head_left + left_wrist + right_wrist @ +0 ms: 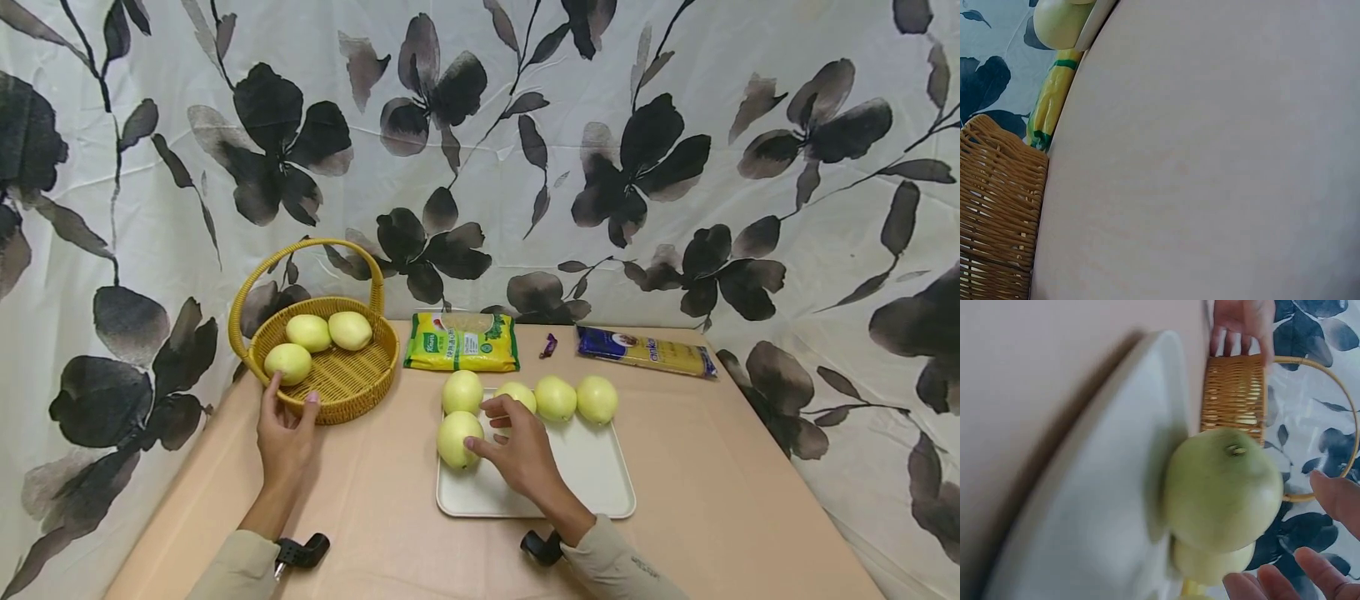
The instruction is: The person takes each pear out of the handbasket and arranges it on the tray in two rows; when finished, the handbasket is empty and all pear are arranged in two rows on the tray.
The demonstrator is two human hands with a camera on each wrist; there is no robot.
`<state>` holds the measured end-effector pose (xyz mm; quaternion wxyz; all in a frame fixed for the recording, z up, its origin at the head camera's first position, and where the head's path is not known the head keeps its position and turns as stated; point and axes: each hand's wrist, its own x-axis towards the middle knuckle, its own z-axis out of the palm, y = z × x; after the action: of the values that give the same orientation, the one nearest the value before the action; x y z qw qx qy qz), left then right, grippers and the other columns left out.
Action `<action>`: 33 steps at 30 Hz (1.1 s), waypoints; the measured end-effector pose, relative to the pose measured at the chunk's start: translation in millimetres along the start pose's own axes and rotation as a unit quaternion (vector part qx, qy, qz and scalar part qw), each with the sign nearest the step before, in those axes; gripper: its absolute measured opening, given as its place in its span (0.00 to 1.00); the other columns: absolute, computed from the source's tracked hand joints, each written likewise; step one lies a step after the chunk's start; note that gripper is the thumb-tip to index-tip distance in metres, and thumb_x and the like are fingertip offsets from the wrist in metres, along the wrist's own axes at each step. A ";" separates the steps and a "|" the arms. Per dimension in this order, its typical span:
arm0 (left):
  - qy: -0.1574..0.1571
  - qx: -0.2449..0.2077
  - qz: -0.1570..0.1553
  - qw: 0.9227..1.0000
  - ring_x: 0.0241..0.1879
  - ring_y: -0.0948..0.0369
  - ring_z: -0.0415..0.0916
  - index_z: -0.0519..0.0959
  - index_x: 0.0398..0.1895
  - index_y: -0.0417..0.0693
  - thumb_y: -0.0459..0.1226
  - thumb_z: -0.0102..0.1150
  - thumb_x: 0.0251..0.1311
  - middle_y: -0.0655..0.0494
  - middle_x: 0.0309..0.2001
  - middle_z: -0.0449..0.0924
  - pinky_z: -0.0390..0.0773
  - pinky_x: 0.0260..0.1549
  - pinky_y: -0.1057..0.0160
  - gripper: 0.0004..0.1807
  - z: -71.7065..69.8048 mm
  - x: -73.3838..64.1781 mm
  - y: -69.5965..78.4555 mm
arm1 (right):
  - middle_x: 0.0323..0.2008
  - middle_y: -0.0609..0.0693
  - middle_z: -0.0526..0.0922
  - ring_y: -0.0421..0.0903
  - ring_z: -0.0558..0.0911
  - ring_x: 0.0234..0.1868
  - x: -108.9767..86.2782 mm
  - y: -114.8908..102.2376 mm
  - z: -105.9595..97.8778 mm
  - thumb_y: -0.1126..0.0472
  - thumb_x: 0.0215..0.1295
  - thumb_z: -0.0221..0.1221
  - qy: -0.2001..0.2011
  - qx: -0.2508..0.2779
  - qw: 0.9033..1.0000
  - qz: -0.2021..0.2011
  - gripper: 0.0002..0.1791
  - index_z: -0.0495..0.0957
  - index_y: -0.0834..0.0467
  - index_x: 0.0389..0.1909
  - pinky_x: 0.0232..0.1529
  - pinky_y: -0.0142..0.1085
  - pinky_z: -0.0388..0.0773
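My left hand (288, 437) grips the near rim of a woven yellow-brown basket (352, 408), its fingertips at the edge. Inside that basket, three pale yellow-green round fruits (287, 364) lie toward the left and back. My right hand (521, 446) is spread over a white tray (555, 492), holding nothing. Its thumb is right at the front-left fruit (459, 440), and its fingers are parted. In the right wrist view this fruit (1225, 487) shows its small brown stem end, with the fingers (1319, 572) beside it. Several like fruits (555, 398) line the tray's back.
Behind the tray lies a yellow-green packet (461, 343). A small purple wrapped sweet (549, 346) and a long blue-and-yellow packet (647, 352) lie right of it. The basket's tall handle (303, 243) arches up before a floral cloth (525, 167) backdrop.
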<state>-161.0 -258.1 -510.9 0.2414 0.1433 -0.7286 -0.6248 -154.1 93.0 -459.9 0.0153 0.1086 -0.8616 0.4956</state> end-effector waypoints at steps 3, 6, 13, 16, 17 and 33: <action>0.001 0.003 0.001 1.000 0.85 0.45 0.49 0.50 0.88 0.61 0.41 0.60 0.77 0.49 0.87 0.46 0.60 0.79 0.36 0.43 -0.2 -0.2 0.4 | 0.58 0.55 0.84 0.54 0.84 0.61 3.1 -10.2 2.5 0.55 0.59 0.79 0.007 0.015 1.000 -0.009 0.28 0.81 0.53 0.58 0.59 0.42 0.88; 0.001 0.003 0.001 1.000 0.85 0.45 0.49 0.50 0.88 0.61 0.42 0.60 0.77 0.49 0.87 0.46 0.60 0.79 0.36 0.43 -0.3 -0.3 -0.1 | 0.60 0.53 0.84 0.53 0.82 0.64 7.3 -21.3 6.3 0.56 0.59 0.79 0.011 0.029 0.999 -0.013 0.28 0.80 0.51 0.59 0.65 0.44 0.85; 0.003 -0.003 0.001 1.000 0.85 0.45 0.49 0.50 0.88 0.62 0.42 0.60 0.77 0.50 0.87 0.47 0.60 0.80 0.37 0.43 -0.8 0.5 -2.0 | 0.61 0.48 0.84 0.48 0.82 0.65 22.9 -46.0 21.5 0.55 0.59 0.80 0.015 0.051 0.997 -0.048 0.30 0.80 0.51 0.60 0.68 0.44 0.82; 0.003 0.000 -0.001 1.000 0.85 0.46 0.49 0.50 0.88 0.63 0.42 0.60 0.77 0.50 0.87 0.46 0.60 0.80 0.37 0.43 -0.7 0.1 -2.0 | 0.61 0.49 0.84 0.48 0.82 0.66 28.8 -57.7 28.7 0.54 0.60 0.79 0.011 0.060 0.996 -0.065 0.30 0.80 0.52 0.61 0.69 0.44 0.82; 0.003 0.002 -0.003 1.000 0.85 0.46 0.49 0.50 0.88 0.63 0.42 0.60 0.77 0.50 0.87 0.46 0.61 0.79 0.37 0.43 -0.7 -0.1 -1.9 | 0.61 0.49 0.84 0.47 0.82 0.66 30.7 -61.6 31.3 0.54 0.60 0.79 0.009 0.064 0.996 -0.068 0.30 0.80 0.52 0.61 0.69 0.44 0.82; 0.002 0.006 0.004 1.000 0.85 0.45 0.49 0.50 0.88 0.62 0.42 0.60 0.77 0.48 0.87 0.45 0.60 0.79 0.35 0.43 -1.1 0.2 -3.0 | 0.60 0.47 0.85 0.47 0.83 0.63 69.8 -106.5 66.1 0.55 0.58 0.80 0.003 0.066 0.988 -0.143 0.32 0.80 0.50 0.63 0.62 0.37 0.85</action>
<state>-160.8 -259.7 -513.7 0.2447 0.1433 -0.7322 -0.6193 -195.2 -27.4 -393.5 0.0812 0.2297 -0.8024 0.5449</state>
